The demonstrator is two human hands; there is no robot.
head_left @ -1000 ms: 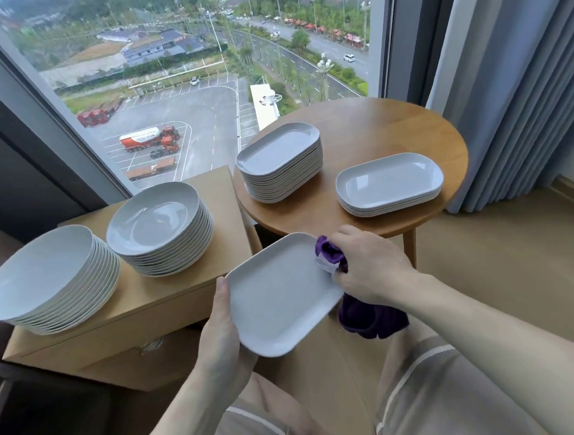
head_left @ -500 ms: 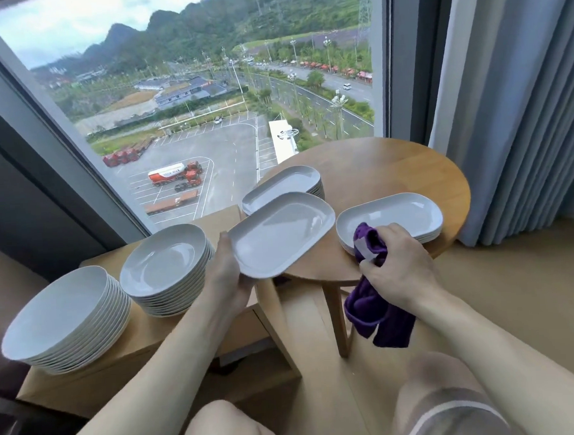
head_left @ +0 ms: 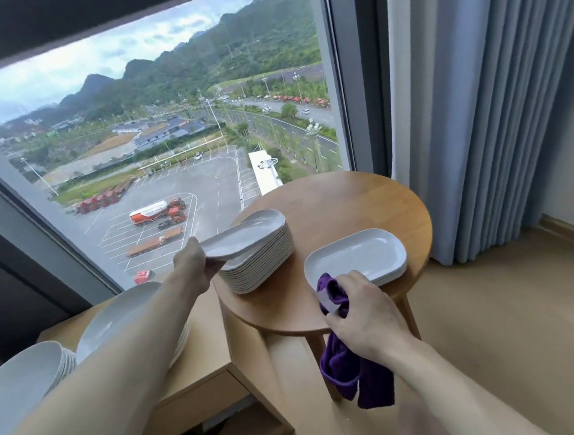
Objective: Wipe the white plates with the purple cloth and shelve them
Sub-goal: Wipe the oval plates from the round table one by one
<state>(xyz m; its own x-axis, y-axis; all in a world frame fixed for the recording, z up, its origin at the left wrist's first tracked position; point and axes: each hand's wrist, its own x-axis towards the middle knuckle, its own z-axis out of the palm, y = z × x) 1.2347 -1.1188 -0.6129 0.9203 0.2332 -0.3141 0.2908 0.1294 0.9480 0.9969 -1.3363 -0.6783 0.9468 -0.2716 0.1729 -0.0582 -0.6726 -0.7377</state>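
— What's getting hidden?
— The left forearm is covering part of the round plates [head_left: 118, 317] on the cabinet [head_left: 203, 361].
— And the grips?
— The left hand [head_left: 195, 263] is pinching a white plate [head_left: 243, 234], tilted over the stack [head_left: 258, 265] on the round table [head_left: 345, 204]; the right hand [head_left: 363, 309] is clutching the purple cloth [head_left: 350, 370] beside the smaller stack [head_left: 357, 257].

Left hand [head_left: 195, 262] grips the near edge of a white plate [head_left: 246, 234], tilted, far end resting on the tall plate stack [head_left: 260, 268] on the round wooden bench [head_left: 351, 200]. Right hand [head_left: 363, 309] clutches the purple cloth [head_left: 350, 373], hanging below, just before a shorter plate stack [head_left: 357, 258]. Round dishes [head_left: 114, 319] sit on the low cabinet [head_left: 207, 364] at left.
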